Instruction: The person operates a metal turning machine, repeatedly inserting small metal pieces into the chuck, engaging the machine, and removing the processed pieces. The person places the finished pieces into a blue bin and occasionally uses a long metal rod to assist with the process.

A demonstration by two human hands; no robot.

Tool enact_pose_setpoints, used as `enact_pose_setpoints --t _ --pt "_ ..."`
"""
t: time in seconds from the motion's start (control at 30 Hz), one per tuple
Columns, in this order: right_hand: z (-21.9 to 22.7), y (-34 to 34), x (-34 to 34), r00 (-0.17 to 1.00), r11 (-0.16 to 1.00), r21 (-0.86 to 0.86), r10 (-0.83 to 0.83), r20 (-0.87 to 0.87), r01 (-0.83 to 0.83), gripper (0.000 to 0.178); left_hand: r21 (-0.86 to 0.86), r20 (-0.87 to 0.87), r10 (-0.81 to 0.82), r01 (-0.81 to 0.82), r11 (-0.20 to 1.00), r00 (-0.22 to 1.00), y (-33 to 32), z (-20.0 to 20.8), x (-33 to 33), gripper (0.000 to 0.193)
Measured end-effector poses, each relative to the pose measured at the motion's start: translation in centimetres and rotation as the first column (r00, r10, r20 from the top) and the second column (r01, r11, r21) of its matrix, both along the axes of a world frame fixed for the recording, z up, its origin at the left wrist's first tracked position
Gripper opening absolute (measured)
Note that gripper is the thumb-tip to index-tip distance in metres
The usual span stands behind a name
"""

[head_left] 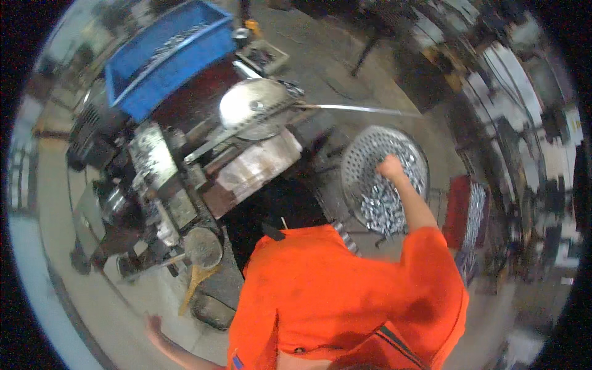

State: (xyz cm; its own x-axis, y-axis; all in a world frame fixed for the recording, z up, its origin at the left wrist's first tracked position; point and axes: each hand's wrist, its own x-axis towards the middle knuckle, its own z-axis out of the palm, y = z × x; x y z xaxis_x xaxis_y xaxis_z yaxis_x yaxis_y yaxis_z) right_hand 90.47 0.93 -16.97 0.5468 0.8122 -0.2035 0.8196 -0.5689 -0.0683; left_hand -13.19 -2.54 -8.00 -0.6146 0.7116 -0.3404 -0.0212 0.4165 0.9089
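1. Right hand: over the holed basin, fingers look curled; can't tell if pinching anything.
2. Metal pieces: loose in basin, shiny. Probably stiff, light singly, maybe slippery; best gripped by their sides.
3. Left hand: out left, blurred; finger spread unclear.

A dark red bench surface is carrying 1 blue crate. To the right, 1 round perforated basin is holding many small shiny metal pieces, with plenty lying in its near part; what is supporting the basin is not showing clearly. Farther right, 1 red bin is carrying silvery pieces. Grey floor is stretching beyond the basin.
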Motion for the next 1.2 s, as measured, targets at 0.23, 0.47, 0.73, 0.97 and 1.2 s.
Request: enact_pose_setpoints --t 0.23,0.47,0.73,0.97,1.2 --pt "-0.8 -1.5 3.2 0.725 0.7 0.238 0.565 0.394 -0.674 0.009 -0.031 -0.135 -0.062 0.058 0.998 0.989 1.5 6.1 12.6 0.045" --pt "16.4 12.1 -16.0 0.783 0.727 0.557 0.587 -0.203 -0.401 0.025 0.078 -0.141 -0.069 0.08 0.994 0.988 2.3 6.6 13.8 0.034" --pt "28.9 25.5 -47.5 0.039 0.006 0.644 0.999 0.038 -0.765 0.035 -0.285 -0.771 -0.231 0.003 0.958 0.594 0.7 9.5 16.5 0.043" --pt "25.2 30.3 -56.6 0.141 0.116 0.201 0.983 0.117 -0.973 0.03 -0.399 -0.723 -0.228 -0.125 0.909 0.652 -4.8 10.0 19.4 0.036" --pt "21.4 32.9 -56.9 0.06 0.039 0.377 0.997 0.046 -0.925 0.032 -0.368 -0.774 -0.175 -0.207 0.907 0.608 -4.7 9.1 19.8 0.028"
